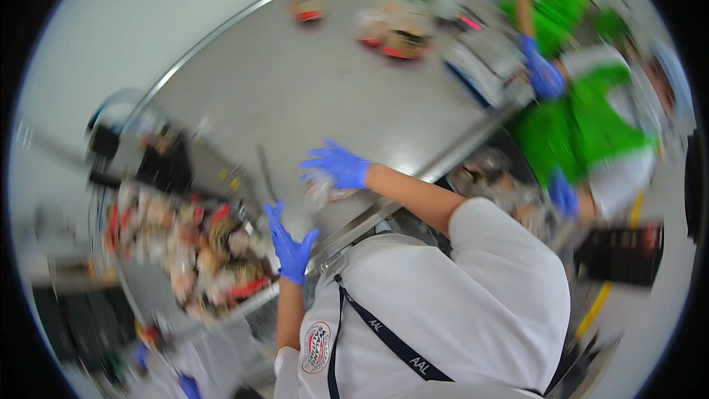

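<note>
Grey metal worktable (pixel 325 96) with a raised rim: the largest item, reaching from near the wearer to the far side.

Co-worker in a white top and green apron (pixel 583 122), blue-gloved: stood at the right, one hand by the scale.

Grey metal tray (pixel 144 277), near left: bore a heap of clear plastic packs with red labels (pixel 210 247).

Boxy black-and-metal device (pixel 159 162), blurred: stood at the left, between the heap and the far tabletop.

White-and-blue box-shaped scale (pixel 476 74): far right, at the table's edge.

Cluster of clear, red-labelled packs (pixel 395 33): far side, left of the scale.

Left hand (pixel 290 245), in a blue glove: raised beside the heap, fingers spread wide, nothing held.

Right hand (pixel 332 165), in a matching glove: arm stretched leftward across the near edge, fingers extended and parted; whether it gripped the bag could not be told.

Clear plastic bag with pinkish contents (pixel 319 191), blurred: lay directly below the right hand, on the near tabletop.
</note>
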`<state>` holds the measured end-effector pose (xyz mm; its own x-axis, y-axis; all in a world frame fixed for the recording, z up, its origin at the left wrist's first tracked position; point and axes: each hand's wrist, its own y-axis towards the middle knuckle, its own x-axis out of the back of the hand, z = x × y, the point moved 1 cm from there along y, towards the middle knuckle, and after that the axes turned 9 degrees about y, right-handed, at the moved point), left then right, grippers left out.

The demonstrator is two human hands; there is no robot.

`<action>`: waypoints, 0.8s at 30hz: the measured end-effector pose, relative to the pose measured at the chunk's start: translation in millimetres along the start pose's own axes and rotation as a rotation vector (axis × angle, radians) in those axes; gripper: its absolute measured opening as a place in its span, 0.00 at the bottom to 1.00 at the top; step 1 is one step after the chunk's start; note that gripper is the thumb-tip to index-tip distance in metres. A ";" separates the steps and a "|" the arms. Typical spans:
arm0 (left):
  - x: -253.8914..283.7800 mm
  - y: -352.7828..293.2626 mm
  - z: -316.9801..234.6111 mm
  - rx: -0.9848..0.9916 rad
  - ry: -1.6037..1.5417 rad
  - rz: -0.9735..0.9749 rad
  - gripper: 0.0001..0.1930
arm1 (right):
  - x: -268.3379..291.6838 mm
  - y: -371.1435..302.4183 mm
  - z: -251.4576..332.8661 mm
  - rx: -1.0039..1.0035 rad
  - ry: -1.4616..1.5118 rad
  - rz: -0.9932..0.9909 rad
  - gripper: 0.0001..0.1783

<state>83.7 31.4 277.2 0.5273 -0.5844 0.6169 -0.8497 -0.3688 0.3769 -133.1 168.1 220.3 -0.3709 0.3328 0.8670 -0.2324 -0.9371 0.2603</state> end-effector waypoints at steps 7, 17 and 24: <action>-174.2 77.3 27.7 -0.557 0.405 0.433 0.36 | 3.2 -9.2 37.0 -0.120 0.020 -0.040 0.32; -217.2 46.6 69.7 0.214 -0.555 0.141 0.22 | 8.7 -51.6 39.3 -0.569 0.005 -0.386 0.24; -201.4 54.8 90.6 0.342 -0.687 0.070 0.17 | -63.4 -59.4 -8.3 -0.757 1.021 -0.866 0.27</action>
<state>-68.4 63.4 111.0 0.4534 -0.8910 0.0220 -0.8906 -0.4520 0.0492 -103.3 203.6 146.3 -0.2502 0.9539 -0.1657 -0.9656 -0.2583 -0.0290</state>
